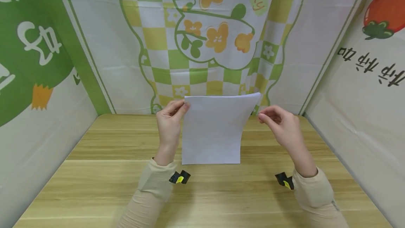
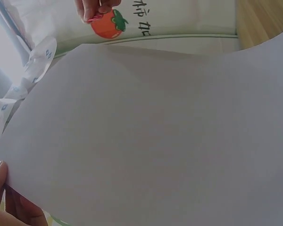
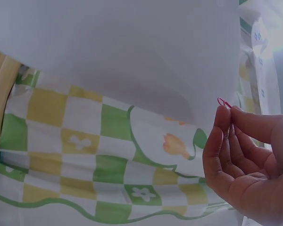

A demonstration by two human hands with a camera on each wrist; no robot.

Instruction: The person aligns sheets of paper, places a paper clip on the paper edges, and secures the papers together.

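Note:
White sheets of paper hang upright above the table, slightly bent on the right side. My left hand pinches their upper left corner between thumb and fingers. In the left wrist view the paper fills most of the picture. My right hand is apart from the paper, just right of its upper right corner. Between its thumb and forefinger it pinches a small red paper clip, whose looped end sticks out past the fingertips. Most of the clip is hidden by the fingers.
The wooden table lies below both hands. A checked, flowered cloth hangs behind it, with printed cloth walls at left and right. Black wrist cameras sit at both cuffs.

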